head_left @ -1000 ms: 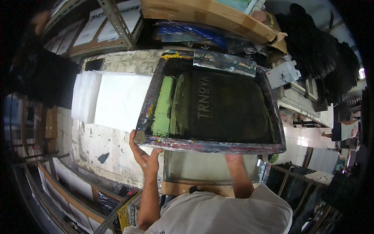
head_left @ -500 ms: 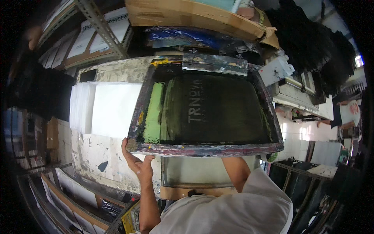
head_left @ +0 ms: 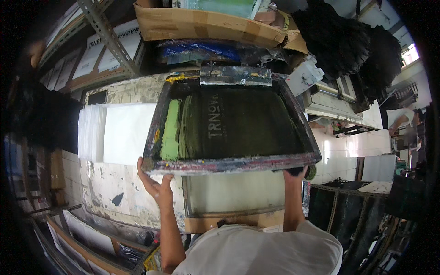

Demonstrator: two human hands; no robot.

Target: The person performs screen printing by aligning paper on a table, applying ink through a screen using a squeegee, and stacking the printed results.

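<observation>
A screen printing frame (head_left: 229, 165) is tilted up over the table, its dark mesh (head_left: 247, 123) showing a strip of green ink (head_left: 171, 130) along the left side. At its back edge a metal hinge clamp (head_left: 236, 76) holds it. My left hand (head_left: 158, 188) grips the front left corner, fingers at the outer side and thumb below. Under the front right corner is my right hand (head_left: 299, 174), closed around something dark, perhaps cloth; its fingers are mostly hidden. A pale glass-like panel (head_left: 236, 195) lies below the frame.
Stacked white sheets (head_left: 128, 133) lie left on the paint-stained table (head_left: 137, 188). Behind the frame stand a cardboard box (head_left: 206, 27) and blue plastic wrapping (head_left: 197, 50). Black bundles (head_left: 334, 36) hang at back right. Racks (head_left: 82, 233) flank the table, and a green round thing (head_left: 311, 172) sits beside the frame.
My right hand has come out from beneath the frame to its front right corner. My left hand stays at the front left corner. The whole view has shifted a little.
</observation>
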